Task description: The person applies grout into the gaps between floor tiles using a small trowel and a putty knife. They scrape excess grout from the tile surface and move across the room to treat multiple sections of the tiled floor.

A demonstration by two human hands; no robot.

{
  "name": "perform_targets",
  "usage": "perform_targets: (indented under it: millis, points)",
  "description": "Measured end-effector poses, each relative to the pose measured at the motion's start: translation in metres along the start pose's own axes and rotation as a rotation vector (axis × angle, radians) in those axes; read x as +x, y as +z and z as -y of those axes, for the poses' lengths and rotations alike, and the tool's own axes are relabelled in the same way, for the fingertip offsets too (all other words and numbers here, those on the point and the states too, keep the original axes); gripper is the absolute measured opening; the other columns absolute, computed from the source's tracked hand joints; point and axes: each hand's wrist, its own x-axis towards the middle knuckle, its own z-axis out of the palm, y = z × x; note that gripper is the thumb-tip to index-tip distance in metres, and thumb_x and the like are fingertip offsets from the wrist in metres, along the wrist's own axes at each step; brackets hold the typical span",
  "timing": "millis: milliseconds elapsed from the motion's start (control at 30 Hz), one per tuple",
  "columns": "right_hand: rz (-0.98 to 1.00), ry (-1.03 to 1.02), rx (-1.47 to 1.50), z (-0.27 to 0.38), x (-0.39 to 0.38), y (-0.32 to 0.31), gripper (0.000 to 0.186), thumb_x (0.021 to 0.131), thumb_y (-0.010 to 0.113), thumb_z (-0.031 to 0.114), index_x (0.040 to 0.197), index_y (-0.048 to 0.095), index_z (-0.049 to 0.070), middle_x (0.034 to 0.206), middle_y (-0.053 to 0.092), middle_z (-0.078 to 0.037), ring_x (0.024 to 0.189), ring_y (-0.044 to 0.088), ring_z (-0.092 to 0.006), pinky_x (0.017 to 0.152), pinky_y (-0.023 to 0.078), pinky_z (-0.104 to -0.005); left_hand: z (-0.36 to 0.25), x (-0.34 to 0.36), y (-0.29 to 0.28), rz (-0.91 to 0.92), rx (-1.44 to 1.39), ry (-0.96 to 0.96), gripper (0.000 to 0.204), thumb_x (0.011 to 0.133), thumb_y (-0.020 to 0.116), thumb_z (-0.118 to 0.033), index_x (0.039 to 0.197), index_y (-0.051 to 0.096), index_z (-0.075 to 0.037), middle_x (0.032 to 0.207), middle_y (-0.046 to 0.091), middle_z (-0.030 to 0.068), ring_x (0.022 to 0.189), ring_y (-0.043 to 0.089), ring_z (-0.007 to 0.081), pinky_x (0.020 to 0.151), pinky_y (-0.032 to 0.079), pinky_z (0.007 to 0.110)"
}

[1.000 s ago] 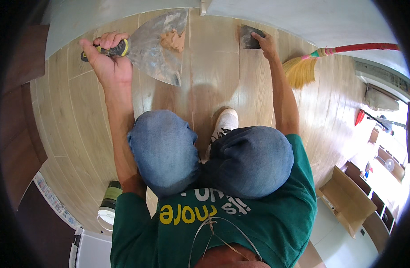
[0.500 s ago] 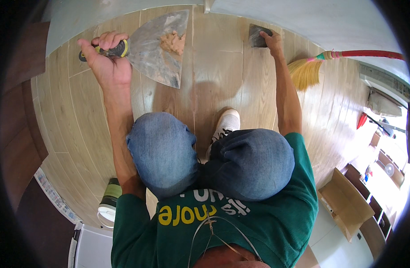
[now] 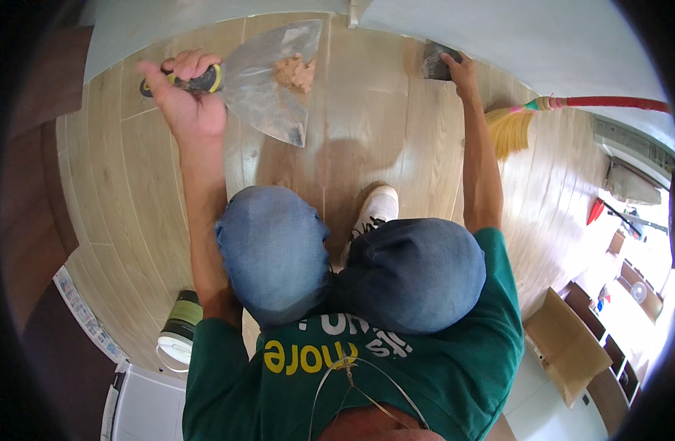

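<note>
Tan paste (image 3: pixel 294 73) sits on the wide scraper (image 3: pixel 260 99); left hand (image 3: pixel 190 103) wrapped round its handle. Right hand (image 3: pixel 462 72) pinches a dark flat applicator (image 3: pixel 434 62) over the plank floor (image 3: pixel 143 187), near the wall (image 3: pixel 473 26). Looks like a spreading stroke; next move likely needs scraper level, applicator pressure even. Applicator's floor contact unclear, right fingers partly hidden.

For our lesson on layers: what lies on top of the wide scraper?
A tan lump of soft-looking material sits on the wide scraper, near its broad edge. The surface directly beneath the lump is covered.
</note>
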Motion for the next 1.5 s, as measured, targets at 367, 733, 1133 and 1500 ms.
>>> perform_targets:
  millis: [367, 733, 1133, 1500]
  points:
    - [0.214, -0.902, -0.143, 0.194, -0.177, 0.014, 0.025, 0.084, 0.065, 0.001, 0.106, 0.071, 0.011, 0.103, 0.069, -0.006, 0.096, 0.064, -0.0197, 0.085, 0.05, -0.0315, 0.022, -0.008, 0.01, -0.11, 0.285, 0.14, 0.037, 0.095, 0.058, -0.043, 0.081, 0.046, -0.011, 0.07, 0.039, 0.0003, 0.063, 0.039, 0.0127, 0.062, 0.039, 0.029]
    - [0.384, -1.231, -0.557, 0.223, -0.181, 0.022, 0.036, 0.073, 0.066, 0.0, 0.102, 0.073, 0.019, 0.104, 0.069, 0.001, 0.1, 0.063, -0.0216, 0.085, 0.05, -0.0346, 0.038, -0.02, 0.018, -0.166, 0.434, 0.201, 0.036, 0.096, 0.057, -0.04, 0.079, 0.044, -0.011, 0.07, 0.039, 0.0003, 0.063, 0.039, 0.013, 0.06, 0.039, 0.03]
    - [0.265, -0.672, -0.833, 0.001, -0.055, -0.021, 0.028, 0.093, 0.054, 0.011, 0.116, 0.067, 0.019, 0.102, 0.068, -0.006, 0.091, 0.063, -0.0281, 0.079, 0.051, -0.0372, 0.022, -0.008, 0.008, -0.078, 0.318, 0.133, 0.034, 0.097, 0.057, -0.035, 0.08, 0.044, -0.009, 0.068, 0.039, 0.0012, 0.063, 0.04, 0.0135, 0.061, 0.04, 0.029]
    - [0.302, -0.817, -1.007, -0.049, -0.067, -0.015, 0.038, 0.089, 0.055, 0.009, 0.121, 0.065, 0.027, 0.118, 0.064, 0.001, 0.108, 0.058, -0.0235, 0.09, 0.046, -0.0396, 0.017, -0.007, 0.006, -0.071, 0.321, 0.127, 0.034, 0.096, 0.058, -0.037, 0.079, 0.045, -0.009, 0.068, 0.039, 0.0015, 0.063, 0.04, 0.0138, 0.063, 0.04, 0.03]
